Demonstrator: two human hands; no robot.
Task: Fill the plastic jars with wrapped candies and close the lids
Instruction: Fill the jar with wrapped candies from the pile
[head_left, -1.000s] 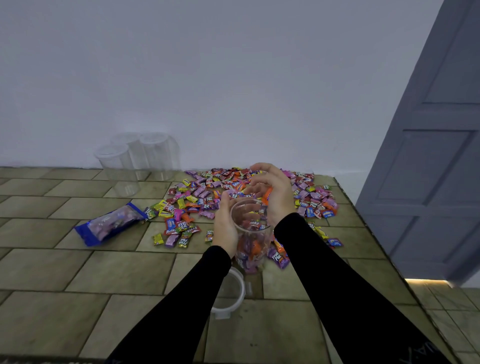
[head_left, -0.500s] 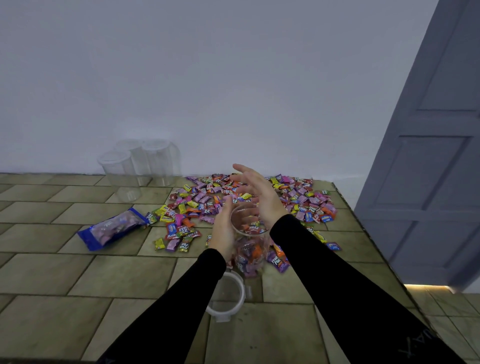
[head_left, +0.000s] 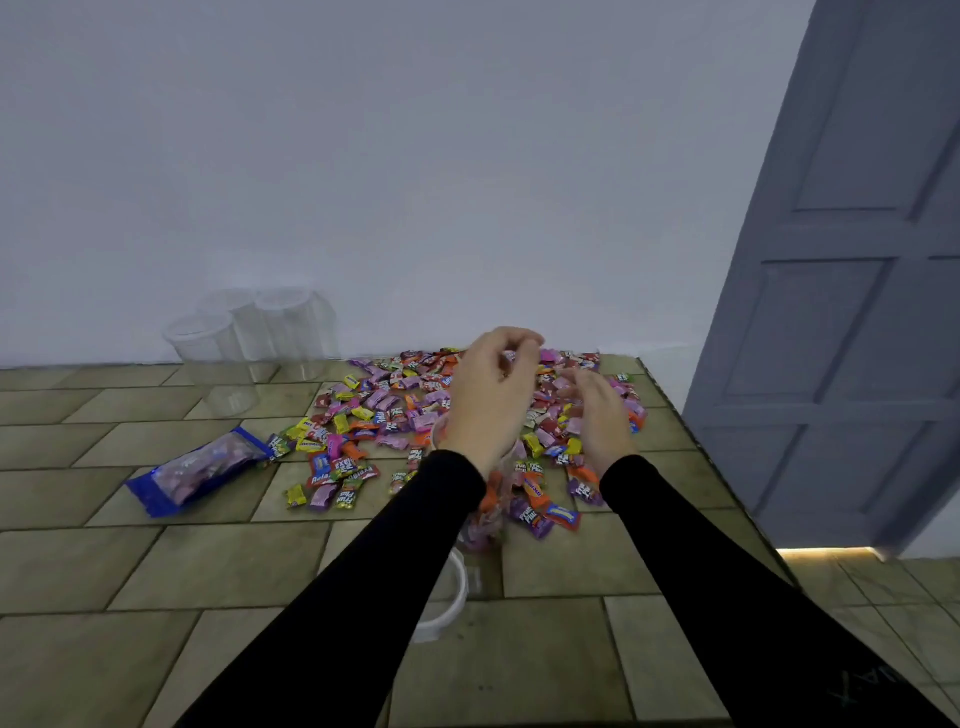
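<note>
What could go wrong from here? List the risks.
1. The left hand hangs over the jar with nothing steadying it; a knock could tip it.
2. The candy pile reaches the table edge by the right hand; sweeping could push pieces off.
3. The lid lies under the left sleeve and could be dragged.

The candies (head_left: 415, 410) are a mix of pink, purple, orange, yellow and red wrappers – pretty loud against the olive-brown tiled table (head_left: 218, 561). Bag (head_left: 200, 470) has blue edges, sleeves (head_left: 363, 597) are black, door (head_left: 852, 291) grey-blue, wall (head_left: 395, 156) plain white.
</note>
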